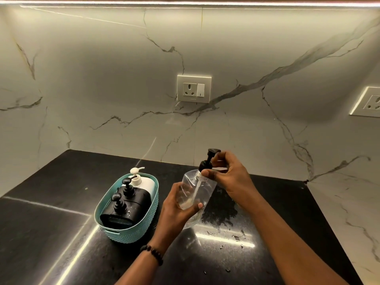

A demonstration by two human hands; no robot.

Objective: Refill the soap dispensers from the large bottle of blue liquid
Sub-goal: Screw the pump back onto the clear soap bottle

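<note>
1. Your left hand [176, 204] has its fingers clamped round the clear dispenser [195, 194], tilting it steady above the worktop [51, 233].
2. Your right hand [228, 175] fingers pinch its pump [207, 161], probably to unscrew it.
3. No blue bottle shows; other dispensers wait in the basket [127, 229], left.

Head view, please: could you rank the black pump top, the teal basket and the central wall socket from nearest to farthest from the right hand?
1. Black pump top: gripped by the right hand, on the clear bottle that the left hand holds.
2. Teal basket: to the left on the dark counter.
3. Central wall socket: up on the marble wall.
</note>
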